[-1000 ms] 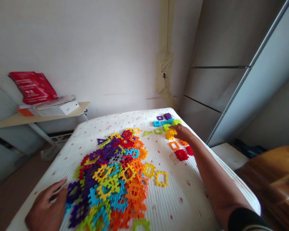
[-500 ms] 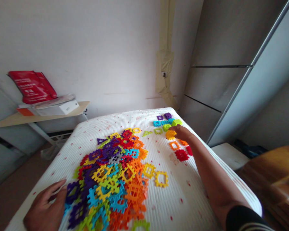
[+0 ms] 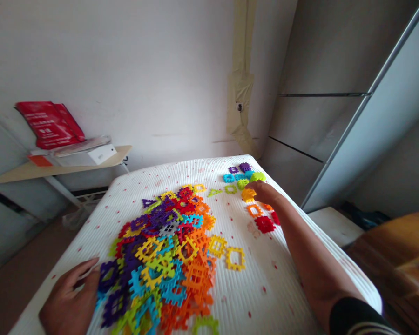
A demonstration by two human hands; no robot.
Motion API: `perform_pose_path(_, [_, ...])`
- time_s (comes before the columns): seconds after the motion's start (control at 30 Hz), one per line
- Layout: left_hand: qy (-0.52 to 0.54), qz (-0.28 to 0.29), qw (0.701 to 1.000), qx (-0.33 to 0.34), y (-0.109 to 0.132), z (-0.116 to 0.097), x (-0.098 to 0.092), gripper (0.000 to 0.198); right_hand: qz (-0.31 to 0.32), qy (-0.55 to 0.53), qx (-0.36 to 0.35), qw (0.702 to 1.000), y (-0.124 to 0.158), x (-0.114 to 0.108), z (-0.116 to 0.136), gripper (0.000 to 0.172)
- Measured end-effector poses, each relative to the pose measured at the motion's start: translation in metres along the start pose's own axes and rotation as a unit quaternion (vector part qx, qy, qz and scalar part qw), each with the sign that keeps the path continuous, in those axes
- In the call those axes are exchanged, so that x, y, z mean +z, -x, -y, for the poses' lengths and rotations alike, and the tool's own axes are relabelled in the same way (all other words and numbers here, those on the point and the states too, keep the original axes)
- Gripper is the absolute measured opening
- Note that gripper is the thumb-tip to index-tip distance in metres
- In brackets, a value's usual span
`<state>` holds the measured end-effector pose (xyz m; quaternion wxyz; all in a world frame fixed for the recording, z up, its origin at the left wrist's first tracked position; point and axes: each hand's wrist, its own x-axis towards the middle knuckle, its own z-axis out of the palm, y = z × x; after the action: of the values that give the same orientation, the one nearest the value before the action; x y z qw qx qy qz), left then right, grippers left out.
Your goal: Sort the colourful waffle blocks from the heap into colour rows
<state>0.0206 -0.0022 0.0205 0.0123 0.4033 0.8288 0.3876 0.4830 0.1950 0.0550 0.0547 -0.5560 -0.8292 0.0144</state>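
Holding the left hand (image 3: 69, 298) beside the toy heap (image 3: 165, 261), with fingers parted, and the right hand (image 3: 263, 190) at the yellow stack (image 3: 247, 195), with any pinch indiscernible, ideally without nudging green pieces (image 3: 243, 184).

I've L hand (image 3: 68, 300) half-curled, gap betw. thumb (image 3: 91, 281) & idx finger (image 3: 81, 267); R hand (image 3: 260, 190) well fwd of it, R forearm (image 3: 309, 251) outstretched behind, grip unclear.

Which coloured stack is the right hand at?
The yellow stack, at the fingertips of the right hand; the green pieces lie just beyond, the red stack nearer the camera.
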Motion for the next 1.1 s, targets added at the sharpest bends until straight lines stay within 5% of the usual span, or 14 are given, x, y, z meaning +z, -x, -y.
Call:
perform_pose_path(0.23, [-0.002,-0.008,1.000,0.003,-0.001,0.003,0.002,0.036,-0.093,-0.138,-0.089,0.982,0.012,-0.031,0.046,0.045])
perform_pose_path(0.43, [0.012,-0.010,1.000,0.006,-0.001,0.007,0.003,0.038,0.073,-0.187,-0.249,0.947,0.039,-0.018,0.116,0.036])
perform_pose_path(0.57, [0.008,-0.010,1.000,0.005,-0.002,0.007,0.004,0.037,0.090,-0.126,-0.269,0.951,0.057,0.008,0.140,0.044])
perform_pose_path(0.8, [0.008,-0.003,1.000,0.000,0.001,-0.001,0.000,0.038,0.064,-0.038,-0.230,0.970,0.061,0.028,0.152,0.047])
perform_pose_path(1.1, [0.023,-0.020,1.000,-0.005,-0.002,0.000,0.000,0.039,0.038,-0.132,-0.185,0.973,0.052,0.017,0.124,0.056])
